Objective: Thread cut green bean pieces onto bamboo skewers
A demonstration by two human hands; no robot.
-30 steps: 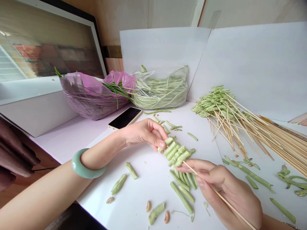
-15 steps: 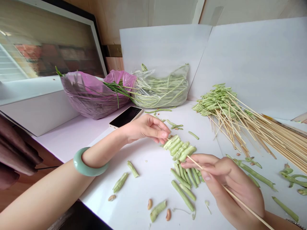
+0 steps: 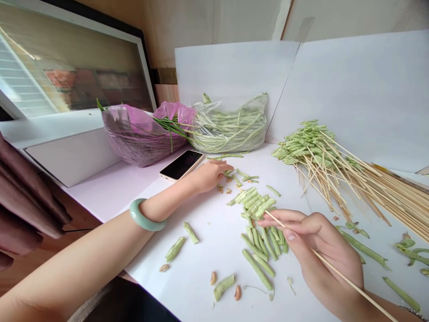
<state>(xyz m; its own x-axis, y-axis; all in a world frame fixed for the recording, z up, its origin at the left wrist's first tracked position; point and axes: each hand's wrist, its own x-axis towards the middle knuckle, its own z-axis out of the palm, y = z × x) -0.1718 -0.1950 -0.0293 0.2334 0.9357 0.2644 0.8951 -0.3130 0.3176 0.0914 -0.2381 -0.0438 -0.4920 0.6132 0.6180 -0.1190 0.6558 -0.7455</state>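
Observation:
Between thumb and fingers, my right hand (image 3: 323,243) grips a thin bamboo skewer (image 3: 348,282). Several short green bean pieces (image 3: 257,202) are threaded side by side near its far end, and the tip pokes out beyond them. My left hand (image 3: 208,176) is off the skewer, low over a few bean scraps and seeds (image 3: 250,178) behind it. Its fingers reach out to the right; the thumb and whatever lies under the palm are hidden. Loose cut bean pieces (image 3: 257,268) lie beneath and in front of the skewered ones.
A black-screened phone (image 3: 182,164) lies behind my left forearm. At the back stand a purple bag (image 3: 140,138) and a clear bag of long beans (image 3: 231,129). Filled skewers (image 3: 308,143) are piled at right beside bare bamboo sticks (image 3: 395,192).
My left hand has let go of the skewer's tip end and moved back and left to the scraps. My right hand still holds the skewer in nearly the same place.

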